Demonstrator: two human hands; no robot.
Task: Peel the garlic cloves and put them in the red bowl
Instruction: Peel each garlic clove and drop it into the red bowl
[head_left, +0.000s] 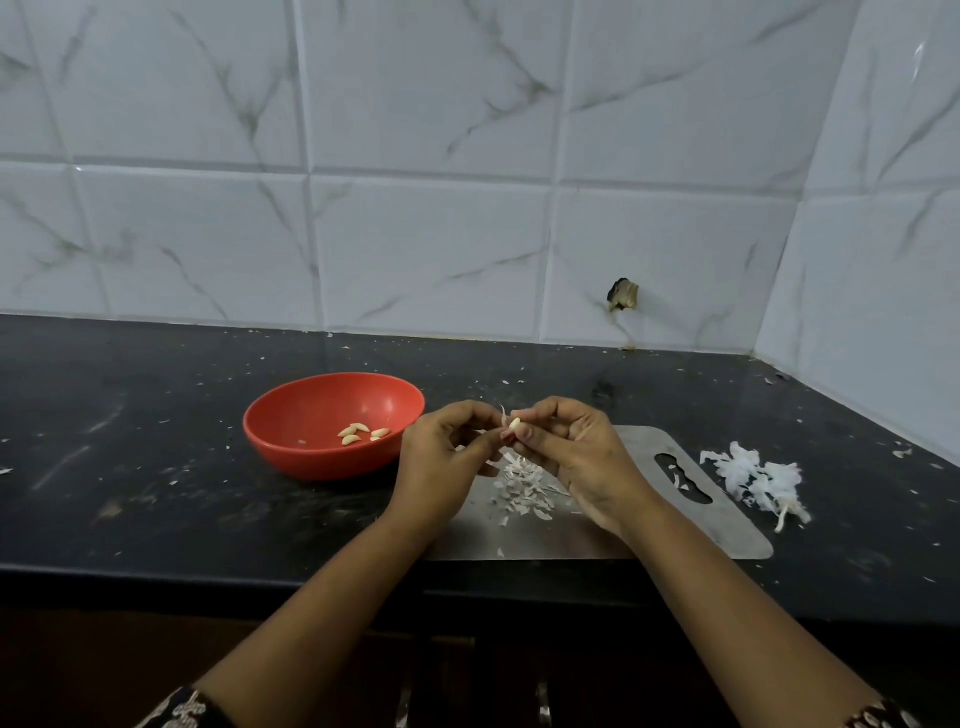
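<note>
A red bowl (311, 423) stands on the black counter, left of my hands, with several peeled garlic cloves (358, 434) lying in it. My right hand (576, 452) pinches a small pale garlic clove (515, 423) between thumb and fingertips, above a steel cutting board (727, 525). My left hand (441, 457) is curled right beside it and pinches a thin strip of skin (503, 414) that sticks up from the clove. A heap of small skin pieces (519, 486) lies on the board under my hands.
A pile of white papery garlic husk (753, 480) lies on the counter (156, 467) right of the board. Skin flecks are scattered over the counter. The tiled wall (467, 208) runs behind and turns a corner at the right. The counter's front edge is just below my wrists.
</note>
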